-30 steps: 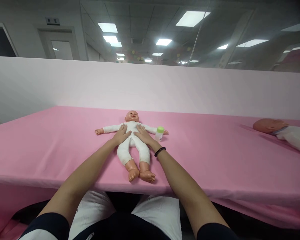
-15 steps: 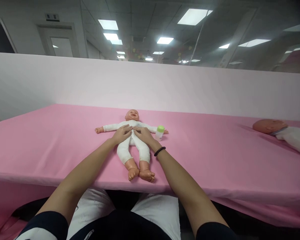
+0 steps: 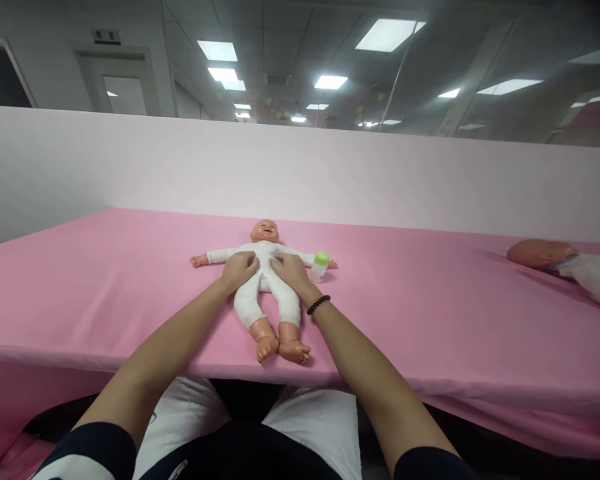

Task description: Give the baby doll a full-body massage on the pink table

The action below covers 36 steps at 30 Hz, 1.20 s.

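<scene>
A baby doll (image 3: 265, 283) in a white cloth suit lies on its back, head away from me, arms spread and feet toward me. My left hand (image 3: 239, 269) is closed on one side of its torso with the fingers bent. On the other side of the torso my right hand (image 3: 291, 272) is closed in the same way, fingers curled against the cloth. A gap of white cloth shows between the two hands. Next to my right hand stands a small clear bottle (image 3: 319, 268) with a green cap, by the doll's arm.
Pink cloth (image 3: 420, 307) covers the table. Another doll (image 3: 587, 270) in a pale top lies at the far right, partly out of view. A low white partition (image 3: 300, 170) runs along the back edge, with glass above it.
My hands have moved apart from the middle of the doll's torso to its sides. Their fingers, flatter before, are now more bent. The doll and bottle stay put.
</scene>
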Each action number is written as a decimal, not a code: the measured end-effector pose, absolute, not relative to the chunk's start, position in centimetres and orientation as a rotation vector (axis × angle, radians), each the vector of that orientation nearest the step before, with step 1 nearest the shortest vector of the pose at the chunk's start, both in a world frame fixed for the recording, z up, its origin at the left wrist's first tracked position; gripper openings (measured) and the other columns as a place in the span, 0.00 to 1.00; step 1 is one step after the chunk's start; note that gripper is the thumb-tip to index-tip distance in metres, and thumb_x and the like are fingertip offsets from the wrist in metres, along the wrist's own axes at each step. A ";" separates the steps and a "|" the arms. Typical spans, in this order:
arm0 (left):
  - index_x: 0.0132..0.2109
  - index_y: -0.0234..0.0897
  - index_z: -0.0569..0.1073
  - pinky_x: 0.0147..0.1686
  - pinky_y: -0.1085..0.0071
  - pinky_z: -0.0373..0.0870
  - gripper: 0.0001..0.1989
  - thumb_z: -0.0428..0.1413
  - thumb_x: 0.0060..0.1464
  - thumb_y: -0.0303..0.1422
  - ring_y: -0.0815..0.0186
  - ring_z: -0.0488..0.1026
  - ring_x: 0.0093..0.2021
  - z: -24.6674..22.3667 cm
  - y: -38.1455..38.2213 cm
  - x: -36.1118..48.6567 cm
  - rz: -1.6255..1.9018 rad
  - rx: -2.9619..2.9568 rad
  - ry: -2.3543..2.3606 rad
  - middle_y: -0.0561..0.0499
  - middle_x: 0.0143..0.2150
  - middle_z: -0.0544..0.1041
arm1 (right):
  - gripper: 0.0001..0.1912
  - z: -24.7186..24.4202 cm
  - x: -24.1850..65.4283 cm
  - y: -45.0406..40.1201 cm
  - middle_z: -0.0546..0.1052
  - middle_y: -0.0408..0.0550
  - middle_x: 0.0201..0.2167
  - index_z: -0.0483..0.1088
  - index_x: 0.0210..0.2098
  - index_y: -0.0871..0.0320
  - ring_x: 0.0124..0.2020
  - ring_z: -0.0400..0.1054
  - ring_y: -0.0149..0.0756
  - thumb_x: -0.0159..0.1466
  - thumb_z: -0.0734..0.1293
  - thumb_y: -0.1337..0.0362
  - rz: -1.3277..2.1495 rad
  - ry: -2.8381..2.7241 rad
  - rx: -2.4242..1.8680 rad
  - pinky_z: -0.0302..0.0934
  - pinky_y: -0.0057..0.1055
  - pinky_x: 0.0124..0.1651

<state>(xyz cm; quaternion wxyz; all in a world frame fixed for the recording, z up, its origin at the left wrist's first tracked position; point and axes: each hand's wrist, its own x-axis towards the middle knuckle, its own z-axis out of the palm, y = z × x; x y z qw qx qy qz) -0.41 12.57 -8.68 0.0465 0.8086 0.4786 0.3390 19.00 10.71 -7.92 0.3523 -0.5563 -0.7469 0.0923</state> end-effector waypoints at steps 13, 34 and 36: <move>0.66 0.38 0.67 0.71 0.55 0.48 0.28 0.45 0.63 0.41 0.57 0.53 0.72 -9.6 14.2 -0.4 0.915 2.436 1.064 0.51 0.70 0.62 | 0.31 -8.4 19.2 11.6 0.53 0.47 0.72 0.58 0.70 0.58 0.75 0.40 0.43 0.71 0.58 0.55 0.544 -2.096 -1.269 0.36 0.45 0.75; 0.60 0.37 0.74 0.68 0.57 0.58 0.25 0.47 0.63 0.41 0.55 0.61 0.69 -9.6 13.8 -0.7 1.036 2.455 0.904 0.49 0.63 0.72 | 0.21 -7.9 19.0 11.0 0.74 0.48 0.58 0.73 0.57 0.57 0.60 0.68 0.39 0.68 0.60 0.64 0.335 -2.081 -1.081 0.58 0.36 0.65; 0.66 0.38 0.68 0.71 0.55 0.49 0.28 0.46 0.63 0.42 0.55 0.53 0.72 -9.8 14.2 -0.7 0.930 2.480 0.964 0.50 0.68 0.65 | 0.26 -8.1 19.0 11.3 0.64 0.51 0.67 0.66 0.65 0.61 0.69 0.57 0.40 0.69 0.58 0.62 0.428 -2.103 -1.149 0.49 0.39 0.72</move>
